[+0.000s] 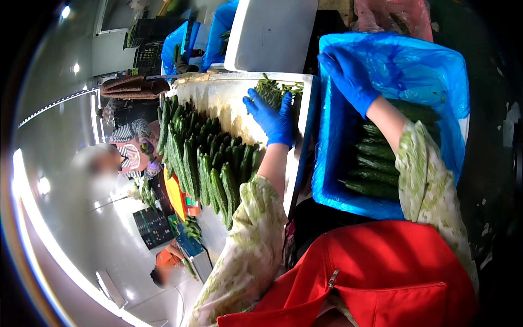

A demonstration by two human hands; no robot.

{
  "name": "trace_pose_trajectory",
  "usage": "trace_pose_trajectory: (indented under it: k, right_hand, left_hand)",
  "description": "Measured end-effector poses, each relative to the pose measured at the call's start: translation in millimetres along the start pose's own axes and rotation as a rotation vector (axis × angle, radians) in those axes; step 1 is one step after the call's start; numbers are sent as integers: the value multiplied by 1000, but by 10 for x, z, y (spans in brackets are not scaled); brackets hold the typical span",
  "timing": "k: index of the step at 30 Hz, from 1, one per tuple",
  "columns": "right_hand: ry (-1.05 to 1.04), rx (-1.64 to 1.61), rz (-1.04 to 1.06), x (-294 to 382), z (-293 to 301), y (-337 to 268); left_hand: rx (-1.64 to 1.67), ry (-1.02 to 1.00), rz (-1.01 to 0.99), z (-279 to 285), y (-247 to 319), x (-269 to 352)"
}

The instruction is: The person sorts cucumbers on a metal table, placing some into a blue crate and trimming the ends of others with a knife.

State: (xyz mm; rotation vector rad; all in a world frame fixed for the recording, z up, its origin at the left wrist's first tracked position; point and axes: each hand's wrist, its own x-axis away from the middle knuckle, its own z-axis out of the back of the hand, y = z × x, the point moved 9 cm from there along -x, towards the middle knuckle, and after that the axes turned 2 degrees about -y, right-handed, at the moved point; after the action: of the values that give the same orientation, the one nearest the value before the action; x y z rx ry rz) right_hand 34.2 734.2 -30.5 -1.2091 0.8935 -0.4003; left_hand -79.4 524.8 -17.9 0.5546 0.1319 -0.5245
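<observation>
My left hand (269, 116), in a blue glove, is spread over the white worktable (216, 88), its fingertips at a small heap of green stems or trimmings (267, 92). Whether it touches the heap is hard to tell. Left of it lies a thick pile of dark green cucumbers (208, 163). My right hand (349, 77), also gloved in blue, reaches over a crate lined with blue plastic film (453, 81), at the film near its far left corner. Its fingertips' hold on the film is unclear. Inside, cucumbers (376, 151) lie side by side, partly hidden by my right forearm.
A white foam box or lid (271, 36) stands beyond the table, beside more blue-lined crates (220, 30). A brown cloth (135, 86) hangs at the table's edge. An orange scale (182, 194) sits past the pile. Two other people (132, 147) work at the left.
</observation>
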Motion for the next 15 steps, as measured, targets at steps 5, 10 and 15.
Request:
trace_pose_trajectory:
  k: [5,10,15]
  right_hand:
    - [86,-111,-205,473,574,282]
    - [91,-223,-349,814,844,112]
    - [121,-215,-398,1153,1096,183]
  left_hand:
    - [-95,7,-75,68,-4,212]
    - [-227,-46,-13,-26,43,15]
    - [-365,-148,97,-45,133,-278]
